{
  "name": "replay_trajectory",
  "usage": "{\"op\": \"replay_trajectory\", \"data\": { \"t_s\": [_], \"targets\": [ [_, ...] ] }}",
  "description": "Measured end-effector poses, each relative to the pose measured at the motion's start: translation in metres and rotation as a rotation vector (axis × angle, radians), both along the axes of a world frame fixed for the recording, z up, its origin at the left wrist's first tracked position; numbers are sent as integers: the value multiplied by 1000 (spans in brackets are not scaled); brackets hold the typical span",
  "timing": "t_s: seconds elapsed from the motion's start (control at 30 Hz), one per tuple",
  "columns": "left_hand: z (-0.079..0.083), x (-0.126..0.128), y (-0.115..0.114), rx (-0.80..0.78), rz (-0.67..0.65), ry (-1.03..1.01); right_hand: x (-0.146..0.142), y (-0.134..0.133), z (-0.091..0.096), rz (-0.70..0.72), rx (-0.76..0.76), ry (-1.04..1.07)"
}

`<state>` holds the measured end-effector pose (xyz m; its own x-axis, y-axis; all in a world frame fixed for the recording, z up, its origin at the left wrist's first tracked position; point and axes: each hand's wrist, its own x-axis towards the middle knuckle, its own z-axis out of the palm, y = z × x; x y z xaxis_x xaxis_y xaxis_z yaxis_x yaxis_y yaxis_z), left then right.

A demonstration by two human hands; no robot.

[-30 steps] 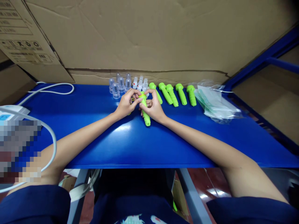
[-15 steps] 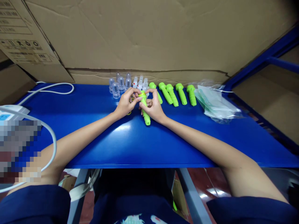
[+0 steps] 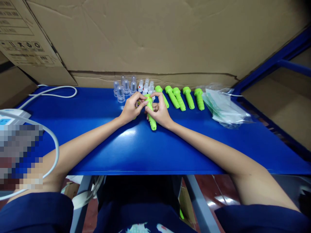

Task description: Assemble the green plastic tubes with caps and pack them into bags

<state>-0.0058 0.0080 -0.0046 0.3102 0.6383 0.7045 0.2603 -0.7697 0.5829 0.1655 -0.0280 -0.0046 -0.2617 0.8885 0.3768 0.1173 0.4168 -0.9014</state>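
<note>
Cardboard panel (image 3: 155,38) backs the whole bench; blue tabletop (image 3: 116,149) sits in front of it. Both forearms reach in over the near edge. White cable (image 3: 56,139) loops across the view of the left forearm, clear of the work. Left hand (image 3: 130,109) has thumb and fingers pinched at the flared top of a lime-green ribbed handle (image 3: 152,123); right hand (image 3: 160,111) is wrapped on its shaft. So the handle is between the hands, tilted, flared end away from the wearer, tail pointing back; fingers cover part of the top. Clear plastic bags (image 3: 227,108) are piled well off to the right. Five more green handles (image 3: 188,97) lie in a row behind and right of the right hand, leftmost partly hidden by it. Six clear caps (image 3: 120,94) stand behind the left hand, smaller white-based nozzles (image 3: 145,86) just right of them. Yellow-green bit (image 3: 138,103) by the left fingers, mostly hidden, can't identify.
</note>
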Motion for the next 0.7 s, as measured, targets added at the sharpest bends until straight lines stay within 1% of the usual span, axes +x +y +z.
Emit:
{"op": "replay_trajectory", "data": {
  "t_s": [0.33,0.47,0.7],
  "targets": [
    [2,0,-1,65,15,-2,-1,0,0,-8,18,12],
    [3,0,-2,41,34,13,-1,0,-1,-10,5,8],
    [9,-1,-2,-14,-16,23,0,-1,0,-21,9,-2]
  ]
}}
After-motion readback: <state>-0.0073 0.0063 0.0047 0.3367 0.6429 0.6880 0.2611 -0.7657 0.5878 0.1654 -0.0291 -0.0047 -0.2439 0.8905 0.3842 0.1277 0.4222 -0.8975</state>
